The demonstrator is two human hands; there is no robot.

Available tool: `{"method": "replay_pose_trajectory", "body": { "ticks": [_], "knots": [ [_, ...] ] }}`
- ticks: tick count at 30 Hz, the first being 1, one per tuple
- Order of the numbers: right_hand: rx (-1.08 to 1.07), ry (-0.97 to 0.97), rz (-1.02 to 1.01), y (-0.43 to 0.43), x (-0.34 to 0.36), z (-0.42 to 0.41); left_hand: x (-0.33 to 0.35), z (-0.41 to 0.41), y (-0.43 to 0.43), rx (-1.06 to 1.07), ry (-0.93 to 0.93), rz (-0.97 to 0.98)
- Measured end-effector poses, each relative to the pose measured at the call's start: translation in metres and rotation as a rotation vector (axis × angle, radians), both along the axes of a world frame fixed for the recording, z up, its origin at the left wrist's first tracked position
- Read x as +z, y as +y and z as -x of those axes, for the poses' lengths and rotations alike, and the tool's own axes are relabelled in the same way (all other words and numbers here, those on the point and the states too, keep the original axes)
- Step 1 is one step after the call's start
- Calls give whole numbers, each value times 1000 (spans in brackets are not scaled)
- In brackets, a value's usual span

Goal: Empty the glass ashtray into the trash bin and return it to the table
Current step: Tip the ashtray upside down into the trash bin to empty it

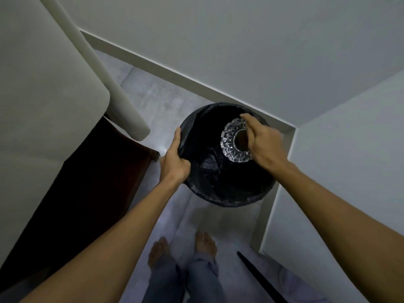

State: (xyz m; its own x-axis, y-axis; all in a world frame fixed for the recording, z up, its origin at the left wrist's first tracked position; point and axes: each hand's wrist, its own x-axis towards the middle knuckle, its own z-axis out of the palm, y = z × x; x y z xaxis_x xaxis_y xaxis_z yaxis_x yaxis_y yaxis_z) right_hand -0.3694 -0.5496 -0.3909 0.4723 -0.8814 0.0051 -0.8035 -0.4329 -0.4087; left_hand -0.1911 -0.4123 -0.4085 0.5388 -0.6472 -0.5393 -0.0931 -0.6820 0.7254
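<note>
A round trash bin [209, 194] lined with a black bag stands on the floor in a wall corner. My left hand [175, 158] grips its left rim. My right hand [263, 141] holds a cut-glass ashtray [229, 138] tipped on its side over the bin's open mouth, its base facing me. The crumpled black bag fills the bin's inside; what lies in it is too dark to tell.
A pale upholstered sofa [43, 84] with a dark wooden base [105, 182] stands close on the left. White walls [262, 51] close in behind and to the right of the bin. My bare feet [181, 248] are on the grey floor. A dark stick [258, 278] lies at lower right.
</note>
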Motion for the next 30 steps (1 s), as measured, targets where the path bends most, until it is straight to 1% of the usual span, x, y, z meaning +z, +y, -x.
{"method": "replay_pose_trajectory", "body": {
  "ticks": [3,12,18,20,22,26,30],
  "knots": [
    [114,198,56,-10,11,-10,11,-2,-7,11,27,29],
    [362,675,155,-22,20,-47,18,-4,-11,65,53,42],
    [396,946,127,-11,16,-68,19,1,-15,79,80,30],
    [399,985,125,-9,16,-72,21,3,-17,89,80,30],
    [393,979,126,-12,18,-74,21,4,-19,94,89,39],
    [343,927,42,-25,20,-72,20,4,-20,105,112,46],
    [280,828,-9,-38,19,-61,17,1,-20,104,155,50]
  ]
}}
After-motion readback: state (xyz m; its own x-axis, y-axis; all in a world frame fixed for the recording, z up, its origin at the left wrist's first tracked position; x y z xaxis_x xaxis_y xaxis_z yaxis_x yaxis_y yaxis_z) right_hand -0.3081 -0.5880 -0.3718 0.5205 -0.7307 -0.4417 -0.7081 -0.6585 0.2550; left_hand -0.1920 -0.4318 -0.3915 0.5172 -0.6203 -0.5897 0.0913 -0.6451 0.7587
